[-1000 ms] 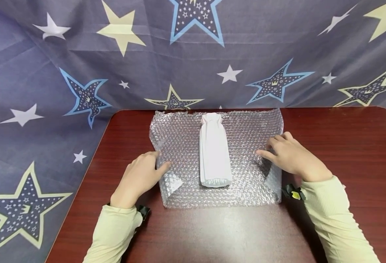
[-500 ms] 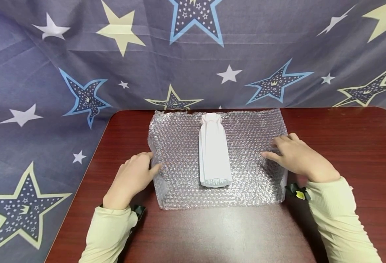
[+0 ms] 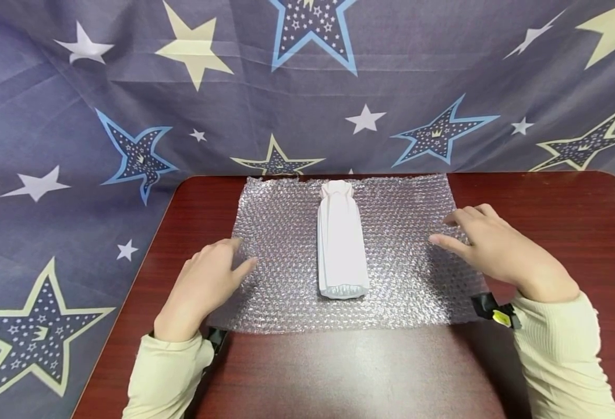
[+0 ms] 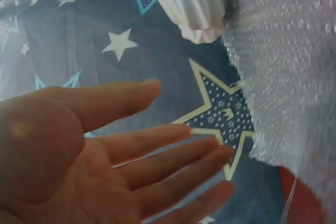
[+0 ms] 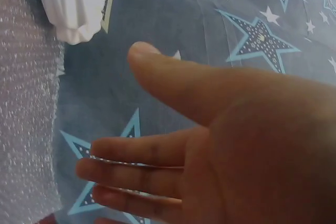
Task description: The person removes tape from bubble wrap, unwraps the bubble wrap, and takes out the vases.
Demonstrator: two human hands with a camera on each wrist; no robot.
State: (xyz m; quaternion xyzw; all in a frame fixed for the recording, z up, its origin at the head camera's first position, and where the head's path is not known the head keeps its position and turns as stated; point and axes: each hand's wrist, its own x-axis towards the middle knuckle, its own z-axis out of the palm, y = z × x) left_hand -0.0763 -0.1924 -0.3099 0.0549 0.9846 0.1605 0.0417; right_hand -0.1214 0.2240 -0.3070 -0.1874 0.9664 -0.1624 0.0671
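Observation:
A sheet of clear bubble wrap [image 3: 286, 250] lies spread flat on the table. On its middle rests a white, pleated, vase-shaped object [image 3: 342, 244], narrow neck toward the back and broad end toward me. My left hand [image 3: 202, 285] is over the sheet's left edge, thumb and fingers apart and holding nothing. Over the right edge is my right hand [image 3: 501, 250], its fingers loosely bent with nothing between them. Both wrist views show the palms with fingers extended; the bubble wrap [image 4: 289, 66] appears beside the left hand. Whether any fingertip touches the sheet I cannot tell.
The dark red wooden table [image 3: 360, 372] has rounded back corners. Behind it and to the left hangs a grey-blue cloth [image 3: 297, 99] printed with stars. Dark straps, one with a yellow piece [image 3: 501, 318], sit at the wrists.
Both hands have moved outward, the right one farther. The sheet's side edges, curled up and folded in before, now lie flat. The white object has stayed in place.

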